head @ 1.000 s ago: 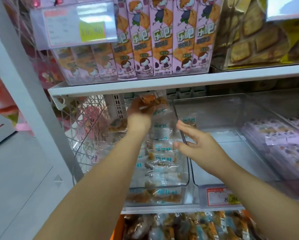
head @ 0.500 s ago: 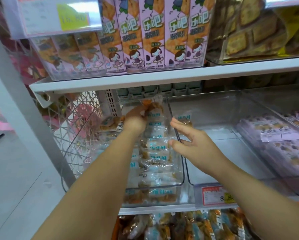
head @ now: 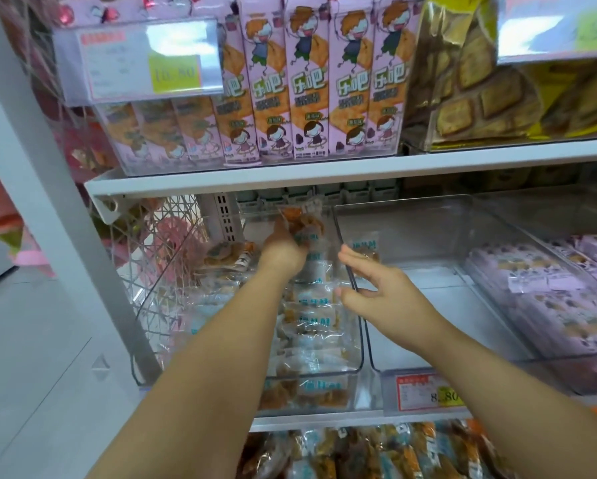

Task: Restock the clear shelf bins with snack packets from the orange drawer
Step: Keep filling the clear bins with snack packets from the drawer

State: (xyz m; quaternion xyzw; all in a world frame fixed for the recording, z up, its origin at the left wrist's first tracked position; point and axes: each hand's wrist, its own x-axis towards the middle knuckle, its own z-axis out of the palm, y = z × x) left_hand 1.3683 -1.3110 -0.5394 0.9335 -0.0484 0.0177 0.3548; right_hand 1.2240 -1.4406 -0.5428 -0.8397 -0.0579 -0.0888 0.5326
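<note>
At twelve o'clock in the clear bin [head: 361, 347], a snack packet [head: 302, 221] is gripped by the left hand [head: 283, 252] while the right hand [head: 380, 293] is held loose and empty at three o'clock; released crooked, it could be toppled across the row [head: 312, 326].

Setting: retail shop, snack aisle. Evidence: white metal shelf boards [head: 324, 175] carry many identical goods face-out, namely a row of tall pink biscuit cartons [head: 304, 81] at top centre, gold-brown biscuit bags [head: 480, 84] at upper right and lilac-wrapped packs [head: 549, 292] at the right edge, all sorted into clear plastic bins [head: 411, 229]. Printed price labels sit on the bin fronts: a clear label holder with a yellow sticker [head: 138, 60] at upper left, and a red-and-white price tag reading 8.80 [head: 428, 392] at lower right of centre.
</note>
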